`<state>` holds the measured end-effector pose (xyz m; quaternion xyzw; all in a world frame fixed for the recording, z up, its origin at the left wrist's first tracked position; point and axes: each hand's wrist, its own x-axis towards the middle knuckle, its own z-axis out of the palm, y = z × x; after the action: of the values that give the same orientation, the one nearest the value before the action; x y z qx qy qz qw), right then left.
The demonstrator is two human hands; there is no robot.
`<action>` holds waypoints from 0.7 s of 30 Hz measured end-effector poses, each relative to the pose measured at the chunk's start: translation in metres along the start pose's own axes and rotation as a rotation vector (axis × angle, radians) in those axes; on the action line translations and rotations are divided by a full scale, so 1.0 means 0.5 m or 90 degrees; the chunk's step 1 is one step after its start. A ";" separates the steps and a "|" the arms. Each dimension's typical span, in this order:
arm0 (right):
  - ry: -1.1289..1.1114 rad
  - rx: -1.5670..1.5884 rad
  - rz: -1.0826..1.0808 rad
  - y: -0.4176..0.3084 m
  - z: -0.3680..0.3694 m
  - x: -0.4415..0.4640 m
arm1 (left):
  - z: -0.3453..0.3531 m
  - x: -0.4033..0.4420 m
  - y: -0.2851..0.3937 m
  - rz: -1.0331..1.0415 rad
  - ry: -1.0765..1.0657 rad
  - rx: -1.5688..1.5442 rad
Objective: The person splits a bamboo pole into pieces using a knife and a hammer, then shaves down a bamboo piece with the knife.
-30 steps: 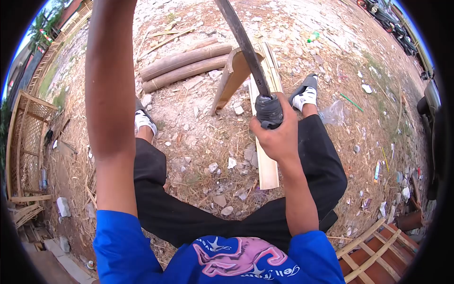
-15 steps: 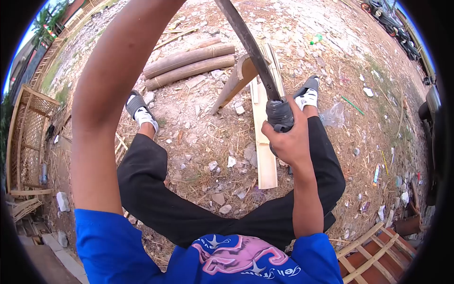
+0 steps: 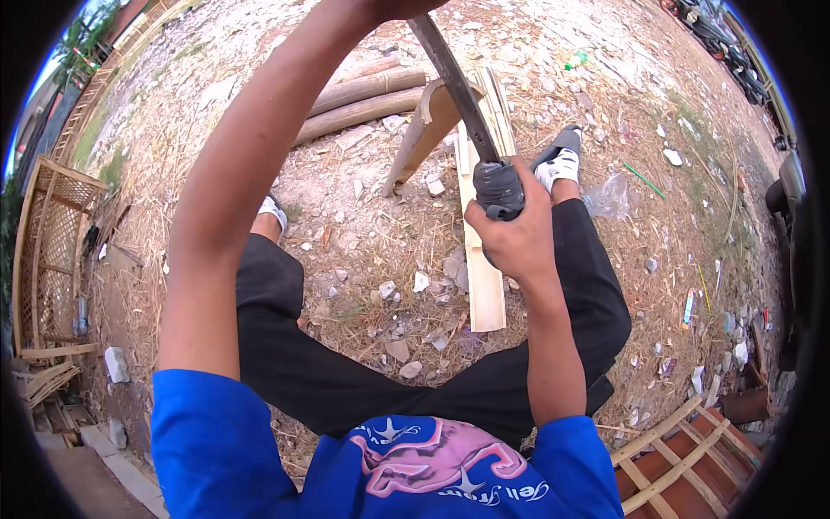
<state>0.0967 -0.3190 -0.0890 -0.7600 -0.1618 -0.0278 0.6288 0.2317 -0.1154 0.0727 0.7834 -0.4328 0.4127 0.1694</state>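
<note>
The right hand [image 3: 521, 227] is right of the middle of the frame, wrapped tight around the black handle [image 3: 498, 190] of a long dark blade [image 3: 456, 80]. The blade slants up and left from there to the top edge. The left hand [image 3: 406, 7] is mostly cut off at the top edge, near the high part of the blade, so I cannot tell if it is wide, narrow or holding something. Behind the blade, above the middle of the frame, a curved piece of bamboo [image 3: 418, 143] stands tilted, and I cannot tell if they touch. Two brown bamboo poles [image 3: 367, 92] lie on the stony ground [image 3: 372, 233] in the upper middle, and a pale strip [image 3: 487, 290] pokes down below the right hand
</note>
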 end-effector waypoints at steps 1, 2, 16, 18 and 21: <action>-0.004 0.008 0.018 -0.003 -0.001 -0.001 | 0.001 -0.049 0.019 -0.012 0.148 -0.019; -0.001 0.003 0.021 0.001 0.000 -0.003 | 0.013 -0.112 0.036 -0.027 0.309 -0.060; 0.038 0.049 -0.042 -0.034 -0.009 0.059 | 0.320 -0.458 0.088 -0.513 0.256 -0.206; 0.027 0.053 -0.063 -0.080 -0.035 0.068 | 0.282 -0.400 0.079 -0.481 0.282 -0.154; 0.034 -0.013 -0.065 -0.200 -0.054 0.063 | 0.244 -0.332 0.065 -0.415 0.347 -0.152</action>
<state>0.1025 -0.3228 0.0191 -0.7562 -0.1831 -0.0820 0.6228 0.2186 -0.1206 -0.1356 0.7163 -0.1475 0.4762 0.4883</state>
